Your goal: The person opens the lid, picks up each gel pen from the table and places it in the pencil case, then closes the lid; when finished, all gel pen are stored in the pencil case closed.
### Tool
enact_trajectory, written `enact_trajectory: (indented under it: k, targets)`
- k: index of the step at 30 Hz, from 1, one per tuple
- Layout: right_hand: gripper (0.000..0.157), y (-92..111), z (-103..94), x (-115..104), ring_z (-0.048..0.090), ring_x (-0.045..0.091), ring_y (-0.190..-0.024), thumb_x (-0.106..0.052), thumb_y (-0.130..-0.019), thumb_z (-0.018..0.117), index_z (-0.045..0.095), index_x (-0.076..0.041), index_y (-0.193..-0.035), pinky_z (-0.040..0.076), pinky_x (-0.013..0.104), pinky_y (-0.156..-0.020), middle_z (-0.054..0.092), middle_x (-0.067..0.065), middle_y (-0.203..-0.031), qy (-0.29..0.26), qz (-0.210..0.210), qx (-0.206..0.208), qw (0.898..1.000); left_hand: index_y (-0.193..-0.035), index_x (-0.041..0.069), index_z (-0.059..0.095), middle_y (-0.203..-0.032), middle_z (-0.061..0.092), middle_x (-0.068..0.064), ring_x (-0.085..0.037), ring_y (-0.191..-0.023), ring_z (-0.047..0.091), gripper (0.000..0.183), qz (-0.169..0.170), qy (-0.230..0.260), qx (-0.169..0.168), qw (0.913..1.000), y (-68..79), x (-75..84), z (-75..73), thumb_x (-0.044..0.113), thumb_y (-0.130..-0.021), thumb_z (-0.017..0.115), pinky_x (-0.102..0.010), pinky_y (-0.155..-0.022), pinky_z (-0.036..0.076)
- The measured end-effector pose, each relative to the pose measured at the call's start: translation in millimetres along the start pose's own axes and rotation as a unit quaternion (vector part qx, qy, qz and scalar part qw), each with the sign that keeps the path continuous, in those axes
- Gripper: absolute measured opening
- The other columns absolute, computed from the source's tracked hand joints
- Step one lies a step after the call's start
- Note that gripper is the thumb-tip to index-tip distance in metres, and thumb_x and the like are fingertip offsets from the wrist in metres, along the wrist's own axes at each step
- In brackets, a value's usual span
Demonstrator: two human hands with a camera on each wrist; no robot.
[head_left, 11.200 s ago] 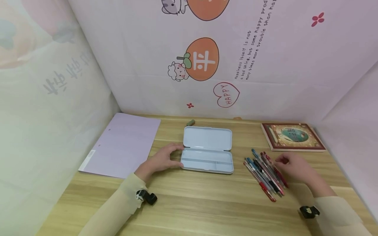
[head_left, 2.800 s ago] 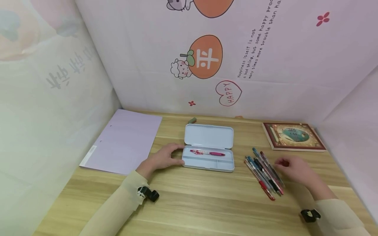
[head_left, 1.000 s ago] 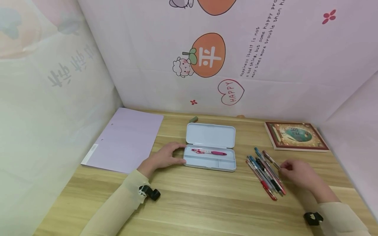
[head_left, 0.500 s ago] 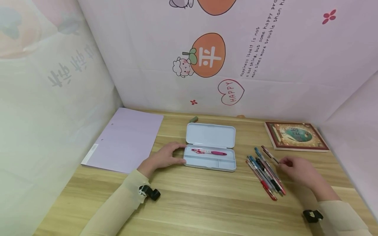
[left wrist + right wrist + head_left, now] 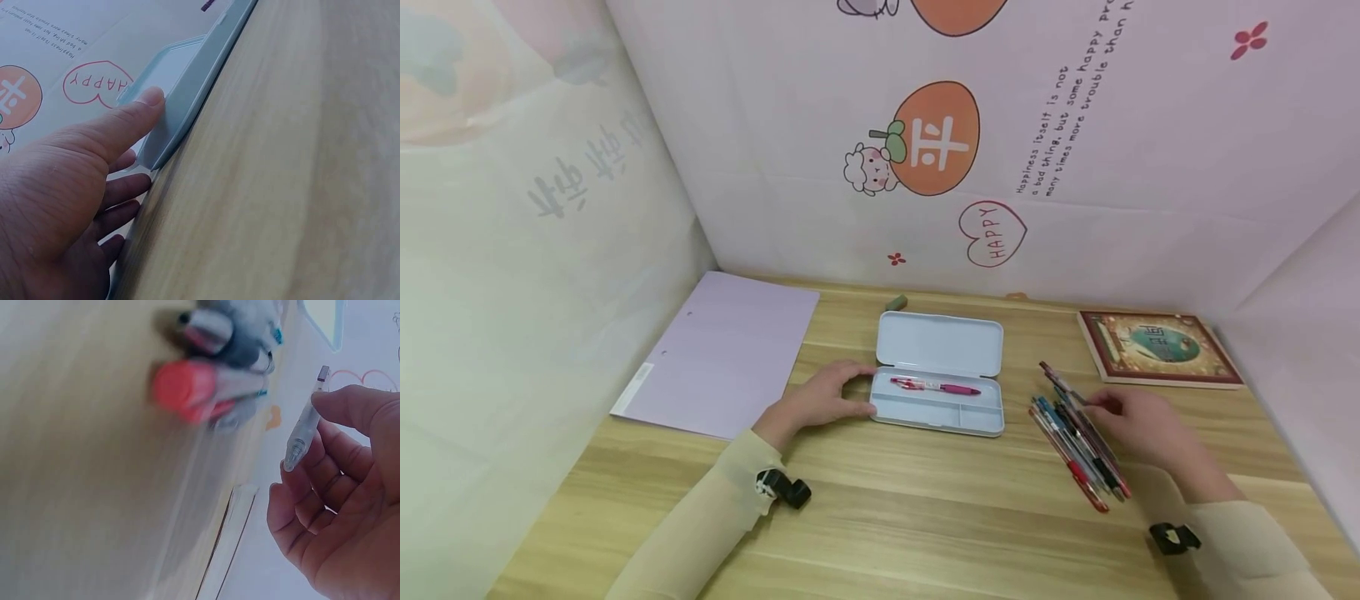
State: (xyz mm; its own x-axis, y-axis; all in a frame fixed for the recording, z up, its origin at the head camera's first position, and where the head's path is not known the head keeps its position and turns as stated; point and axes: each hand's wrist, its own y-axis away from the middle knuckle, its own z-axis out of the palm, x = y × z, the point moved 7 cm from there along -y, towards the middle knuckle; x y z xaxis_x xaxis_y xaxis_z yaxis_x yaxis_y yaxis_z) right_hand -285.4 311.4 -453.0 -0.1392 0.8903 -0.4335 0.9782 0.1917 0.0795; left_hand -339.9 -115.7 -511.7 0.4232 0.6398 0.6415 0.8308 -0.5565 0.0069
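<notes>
My left hand point(image 5: 820, 398) holds the left end of the open pale blue pencil case point(image 5: 917, 408), thumb at its front corner and fingers towards the back. In the left wrist view the thumb presses on the pencil case wall point(image 5: 206, 69). A pink pen point(image 5: 936, 386) lies in the case's long rear compartment. My right hand point(image 5: 1138, 421) pinches a pen with a dark red end point(image 5: 1049, 373) just above the pile of pens point(image 5: 1071, 454). In the right wrist view, this pen's clear tip point(image 5: 295, 455) shows between thumb and fingers.
A lilac folder or sheet point(image 5: 722, 350) lies on the left of the wooden table point(image 5: 880, 517). Behind the case sits a small green block point(image 5: 896, 303). A book with an ornate cover point(image 5: 1161, 348) is at the back right, beyond my right hand.
The pink pen has come into the pencil case since the oldest frame. Lately my right hand has taken a pen from the pile's right side and moved left with it. My left hand stays put.
</notes>
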Motion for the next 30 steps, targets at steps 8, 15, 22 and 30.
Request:
enact_trajectory:
  k: [8, 15, 22, 30]
  targets:
    - [0.027, -9.2, 8.3, -23.6, 0.056, 0.015, -0.073, -0.031, -0.098, 0.061, 0.069, -0.009, -0.110, 0.046, 0.033, -0.060, 0.066, -0.001, -0.092, -0.021, -0.024, -0.005, 0.999, -0.144, 0.022, 0.049, -0.145, 0.046, -0.002, -0.022, -0.137, 0.038, 0.076, -0.004, -0.001, -0.004, 1.0000, -0.8, -1.3, 0.5, 0.060, -0.083, 0.071, -0.040, -0.112, 0.030]
    - [0.023, -17.2, 15.5, -40.6, 0.057, 0.016, -0.075, -0.029, -0.098, 0.062, 0.070, -0.010, -0.109, 0.046, 0.033, -0.059, 0.066, 0.001, -0.094, -0.047, -0.043, -0.007, 0.998, -0.144, 0.021, 0.050, -0.145, 0.047, -0.003, -0.023, -0.137, 0.038, 0.075, -0.005, 0.008, -0.004, 0.9999, -0.6, -0.2, 0.2, 0.057, -0.083, 0.072, -0.042, -0.112, 0.030]
    - [0.015, -29.0, 26.7, -55.6, 0.057, 0.015, -0.075, -0.026, -0.095, 0.066, 0.072, -0.015, -0.102, 0.047, 0.034, -0.065, 0.065, -0.004, -0.087, -0.047, -0.067, -0.004, 0.997, -0.144, 0.023, 0.049, -0.146, 0.046, -0.001, -0.021, -0.137, 0.037, 0.076, -0.008, 0.007, -0.005, 0.9999, 0.0, -0.5, 0.2, 0.060, -0.082, 0.071, -0.041, -0.112, 0.029]
    - [0.016, -38.7, 32.4, -80.2, 0.058, 0.017, -0.082, -0.023, -0.096, 0.066, 0.072, -0.012, -0.105, 0.049, 0.036, -0.069, 0.065, 0.000, -0.096, -0.044, -0.079, -0.004, 0.996, -0.144, 0.023, 0.049, -0.145, 0.047, -0.002, -0.021, -0.137, 0.038, 0.076, -0.006, 0.003, -0.002, 1.0000, 0.2, 0.6, -0.4, 0.060, -0.082, 0.071, -0.040, -0.112, 0.030]
